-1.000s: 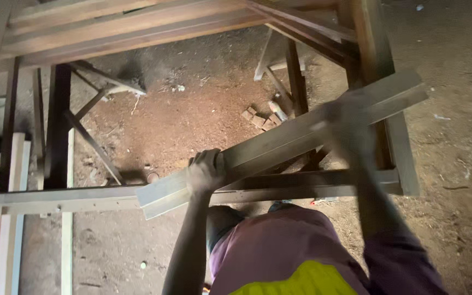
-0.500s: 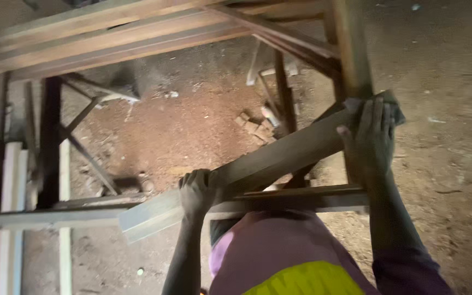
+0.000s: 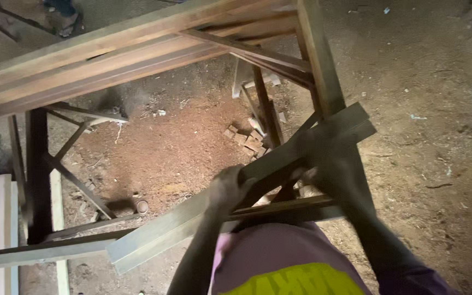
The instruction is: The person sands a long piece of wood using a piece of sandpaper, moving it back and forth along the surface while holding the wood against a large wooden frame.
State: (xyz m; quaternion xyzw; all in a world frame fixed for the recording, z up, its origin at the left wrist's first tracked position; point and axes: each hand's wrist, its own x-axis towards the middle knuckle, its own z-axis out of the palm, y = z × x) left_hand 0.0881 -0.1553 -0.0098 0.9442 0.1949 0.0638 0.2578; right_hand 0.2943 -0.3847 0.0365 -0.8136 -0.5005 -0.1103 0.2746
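In the lower middle of the frame, a long pale wooden plank (image 3: 236, 191) slanting from lower left up to centre right, gripped in both hands. Left hand (image 3: 228, 188) wrapped around the plank near its middle, fingers curled over the upper edge. Right hand (image 3: 329, 164) clamped on the plank nearer its upper end, blurred and in shadow, so finger positions hard to tell exactly. Plank crossing above the near rail of a dark wooden frame (image 3: 312, 71), contact with it uncertain. Likely stiff and moderately heavy, rough-sawn rather than slippery, unlikely to break; best held as here, two spread grips either side of the middle to balance the length. Below, reddish dirt floor (image 3: 165, 147) with small wood offcuts (image 3: 244, 139) at centre. At the far left edge, pale planks (image 3: 4, 229) stacked upright. At the bottom edge, purple and yellow clothing (image 3: 285, 262). No packages, labels or signs visible.
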